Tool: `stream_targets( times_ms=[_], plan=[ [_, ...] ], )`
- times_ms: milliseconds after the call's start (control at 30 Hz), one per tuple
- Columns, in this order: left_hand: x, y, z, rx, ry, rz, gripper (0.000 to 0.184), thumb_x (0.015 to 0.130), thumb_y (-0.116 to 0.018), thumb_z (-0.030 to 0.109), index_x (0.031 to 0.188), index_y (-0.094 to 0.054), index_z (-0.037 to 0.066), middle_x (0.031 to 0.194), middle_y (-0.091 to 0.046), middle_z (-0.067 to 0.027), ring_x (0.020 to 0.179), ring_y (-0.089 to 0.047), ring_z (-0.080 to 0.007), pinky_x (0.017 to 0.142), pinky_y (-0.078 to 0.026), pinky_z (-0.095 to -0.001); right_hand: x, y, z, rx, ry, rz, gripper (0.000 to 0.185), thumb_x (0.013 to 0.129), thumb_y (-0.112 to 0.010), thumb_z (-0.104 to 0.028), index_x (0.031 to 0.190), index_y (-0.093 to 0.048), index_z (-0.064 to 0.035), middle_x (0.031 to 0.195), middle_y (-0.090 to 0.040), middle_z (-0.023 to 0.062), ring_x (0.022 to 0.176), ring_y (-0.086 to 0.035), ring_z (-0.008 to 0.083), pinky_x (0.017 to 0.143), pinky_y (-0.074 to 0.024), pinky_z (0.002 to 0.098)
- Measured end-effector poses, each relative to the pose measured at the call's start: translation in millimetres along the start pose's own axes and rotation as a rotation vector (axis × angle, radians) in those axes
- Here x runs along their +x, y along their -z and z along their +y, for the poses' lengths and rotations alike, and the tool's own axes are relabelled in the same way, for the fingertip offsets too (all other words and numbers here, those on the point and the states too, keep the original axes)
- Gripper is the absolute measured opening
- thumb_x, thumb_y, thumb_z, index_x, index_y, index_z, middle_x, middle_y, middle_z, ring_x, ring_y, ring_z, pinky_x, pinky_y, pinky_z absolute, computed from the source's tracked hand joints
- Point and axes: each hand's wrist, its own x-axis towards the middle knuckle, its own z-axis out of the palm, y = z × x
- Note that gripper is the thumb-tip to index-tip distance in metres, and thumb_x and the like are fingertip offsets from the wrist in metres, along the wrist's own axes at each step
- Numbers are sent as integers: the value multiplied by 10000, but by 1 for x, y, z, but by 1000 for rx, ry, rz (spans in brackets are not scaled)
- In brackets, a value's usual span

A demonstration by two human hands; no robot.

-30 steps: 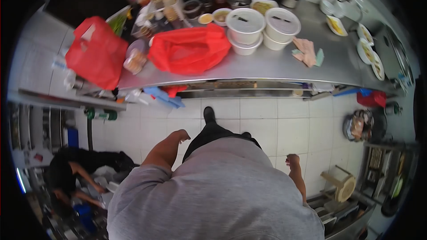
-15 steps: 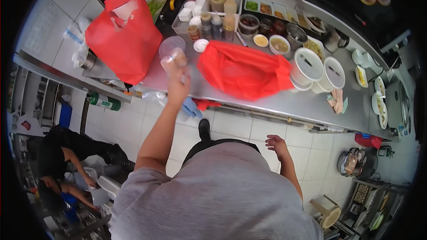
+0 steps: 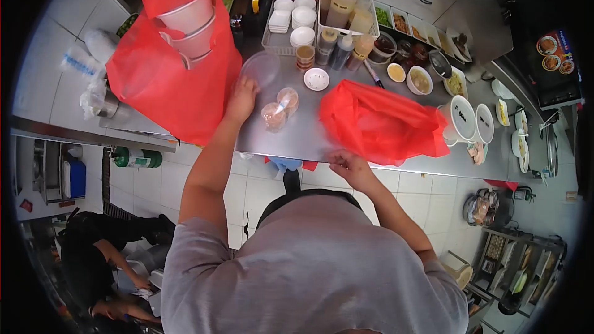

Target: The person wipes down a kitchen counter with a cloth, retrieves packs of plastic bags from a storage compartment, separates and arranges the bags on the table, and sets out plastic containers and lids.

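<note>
My left hand (image 3: 242,98) is at the rim of a round clear plastic lid (image 3: 262,67), its fingers bent onto the edge. A clear plastic packet (image 3: 279,110) with round pale-orange pieces lies just right of it on the steel counter. Left of the hand stands a full red bag (image 3: 176,96), with white tubs (image 3: 190,28) showing through its opening. My right hand (image 3: 350,167) hovers by the counter's front edge, fingers loosely bent and apart, holding nothing. Just beyond it, a second red bag (image 3: 371,125) lies slumped with its mouth open.
White lidded tubs (image 3: 461,117) stand right of the slumped bag. Behind are a small white dish (image 3: 316,79), sauce bottles (image 3: 341,7), stacked white bowls (image 3: 303,17) and trays of toppings (image 3: 400,23). At lower left, a person in black (image 3: 86,260) bends over containers.
My left hand has put down the plastic packet and moved to the clear lid. My right hand has come up from my side to the counter edge. The view has shifted.
</note>
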Motion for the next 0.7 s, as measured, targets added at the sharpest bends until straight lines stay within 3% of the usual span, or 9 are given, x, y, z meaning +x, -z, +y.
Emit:
stream_targets(
  times_ms=[200,267,333,400,467,500,600,633,700],
  plan=[
    [-11,85,62,-342,23,363,115,865,-563,87,908,-505,-4,929,-527,-179,867,-549,-343,761,-445,-413,12,-1,-7,-84,-10,-10,284,837,-649,-138,1088,-590,-19,920,-655,128,849,-626,194,768,-488,294],
    [-32,124,98,-470,91,303,129,860,-571,86,918,-495,0,876,-526,-171,849,-548,-327,775,-439,-409,4,4,-13,-2,-82,-63,287,844,-653,-152,1092,-593,-21,940,-646,99,847,-613,164,772,-486,284],
    [-58,139,137,-504,-98,156,146,851,-581,81,931,-489,-1,869,-522,-166,850,-547,-325,770,-438,-416,-11,7,-16,256,-63,-63,301,850,-657,-168,1103,-590,-21,951,-638,80,848,-604,151,770,-486,286],
    [-81,127,177,-566,-233,1,104,840,-570,18,908,-492,12,819,-512,-129,731,-533,-274,695,-441,-342,-19,14,-43,346,36,-46,336,855,-664,-193,1131,-576,-21,952,-627,62,845,-592,145,763,-485,287],
    [-92,112,204,-602,-247,-198,133,824,-595,12,897,-484,13,811,-508,-142,736,-538,-296,689,-443,-369,-22,20,-63,406,72,6,343,856,-665,-193,1138,-570,-23,932,-625,64,844,-591,145,762,-483,282],
    [-97,104,213,-613,-259,-305,148,815,-607,10,891,-480,13,807,-506,-148,738,-540,-308,685,-444,-383,-20,20,-57,384,52,3,343,853,-666,-205,1130,-574,-24,937,-628,70,850,-594,148,764,-483,282],
    [-98,81,209,-393,-297,-323,170,809,-622,29,891,-473,13,831,-517,-161,751,-549,-336,678,-445,-413,-27,32,-18,248,-43,-18,351,844,-666,-248,1104,-589,-25,945,-637,88,873,-603,160,769,-484,282],
    [-99,76,206,-333,-194,-432,171,809,-604,74,930,-500,14,881,-544,-163,852,-532,-367,735,-428,-460,-36,40,3,150,-102,-33,357,840,-664,-266,1094,-594,-25,942,-640,93,882,-605,164,772,-484,282],
    [-97,48,196,-148,-227,-474,218,806,-615,96,980,-512,16,939,-550,-157,910,-530,-354,784,-421,-460,-57,47,67,16,-201,-31,375,831,-655,-300,1088,-602,-33,952,-641,89,872,-610,176,779,-489,289]
  ],
)
